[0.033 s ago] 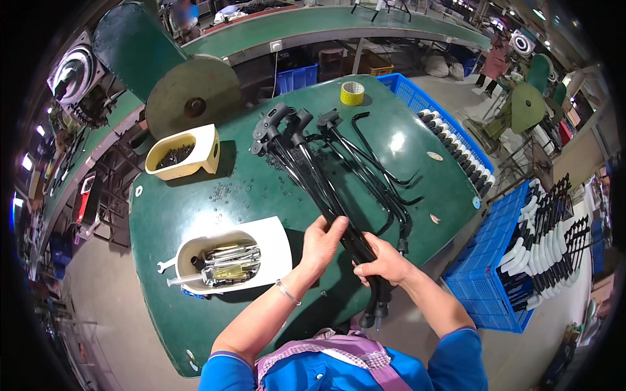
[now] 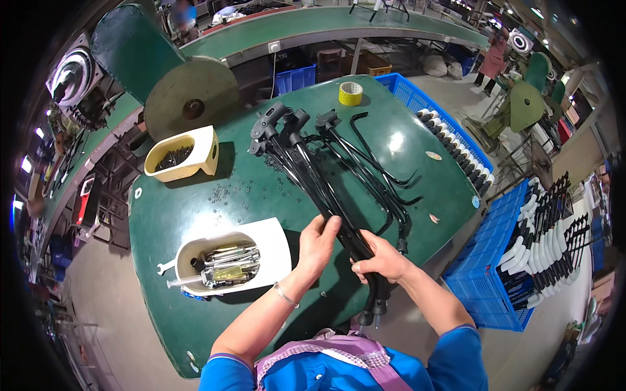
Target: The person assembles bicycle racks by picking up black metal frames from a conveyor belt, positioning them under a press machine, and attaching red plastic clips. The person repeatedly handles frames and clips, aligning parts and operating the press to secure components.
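Observation:
A bundle of black bent metal tubes with grey-black plastic joints (image 2: 312,176) slants across the table's middle, its lower ends reaching past the near edge. My left hand (image 2: 318,244) is closed against the bundle's left side, thumb pointing up along it. Lower down, my right hand (image 2: 378,259) wraps round the same tubes from the right, its thumb across them. To the right of the bundle lie several more black bent tubes (image 2: 365,163), apart from my hands.
On the green table (image 2: 176,326) are a cream tub of small dark parts (image 2: 214,153), a white tub of tools (image 2: 277,251), a wrench (image 2: 165,267), a yellow tape roll (image 2: 350,95) and scattered small black pieces (image 2: 225,193). Blue crates (image 2: 479,283) of white-and-black parts stand at the right.

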The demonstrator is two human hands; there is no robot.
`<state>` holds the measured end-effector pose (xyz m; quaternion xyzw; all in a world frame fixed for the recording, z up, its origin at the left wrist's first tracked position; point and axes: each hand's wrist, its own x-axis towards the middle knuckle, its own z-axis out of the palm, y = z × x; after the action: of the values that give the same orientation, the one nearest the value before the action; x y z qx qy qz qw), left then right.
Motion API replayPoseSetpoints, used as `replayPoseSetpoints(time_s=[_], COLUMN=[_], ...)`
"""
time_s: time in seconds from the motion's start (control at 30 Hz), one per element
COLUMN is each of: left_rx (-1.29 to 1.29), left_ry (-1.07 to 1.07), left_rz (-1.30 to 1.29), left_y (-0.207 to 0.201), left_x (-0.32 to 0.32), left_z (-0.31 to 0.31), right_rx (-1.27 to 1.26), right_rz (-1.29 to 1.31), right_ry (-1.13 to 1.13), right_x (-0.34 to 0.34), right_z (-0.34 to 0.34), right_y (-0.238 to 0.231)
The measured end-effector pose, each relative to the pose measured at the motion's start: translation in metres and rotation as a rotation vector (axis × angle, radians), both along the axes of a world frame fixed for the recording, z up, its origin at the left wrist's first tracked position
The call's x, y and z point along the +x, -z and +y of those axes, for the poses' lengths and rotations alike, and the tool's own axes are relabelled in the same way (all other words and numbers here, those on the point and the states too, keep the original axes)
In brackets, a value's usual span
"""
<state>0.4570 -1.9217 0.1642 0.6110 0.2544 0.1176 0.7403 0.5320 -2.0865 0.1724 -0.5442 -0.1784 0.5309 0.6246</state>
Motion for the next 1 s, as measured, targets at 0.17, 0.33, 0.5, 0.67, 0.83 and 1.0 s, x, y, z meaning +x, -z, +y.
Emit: replayPoseSetpoints(time_s=[0.17, 0.33, 0.5, 0.67, 0.83, 1.0], left_rx=[0.184, 0.226, 0.287, 0.278, 0.165, 0.193], left_ry=[0.016, 0.186, 0.105, 0.157, 0.125, 0.121], left_rz=[-0.09, 0.024, 0.042, 0.05, 0.115, 0.144], left_y=[0.019, 0.008, 0.012, 0.013, 0.033, 0.032], left_x=[-0.047, -0.08, -0.103, -0.123, -0.141, -0.15], left_z=[-0.01, -0.012, 0.004, 0.013, 0.013, 0.012], right_rx=[0.007, 0.028, 0.041, 0.008, -0.027, -0.095], right_rz=[-0.051, -0.009, 0.049, 0.006, -0.002, 0.023], right_ry=[0.024, 0.051, 0.106, 0.087, 0.063, 0.053], right_x=[0.025, 0.06, 0.086, 0.108, 0.121, 0.126], right_z=[0.037, 0.092, 0.127, 0.13, 0.125, 0.123], right_y=[0.015, 0.038, 0.051, 0.057, 0.059, 0.057])
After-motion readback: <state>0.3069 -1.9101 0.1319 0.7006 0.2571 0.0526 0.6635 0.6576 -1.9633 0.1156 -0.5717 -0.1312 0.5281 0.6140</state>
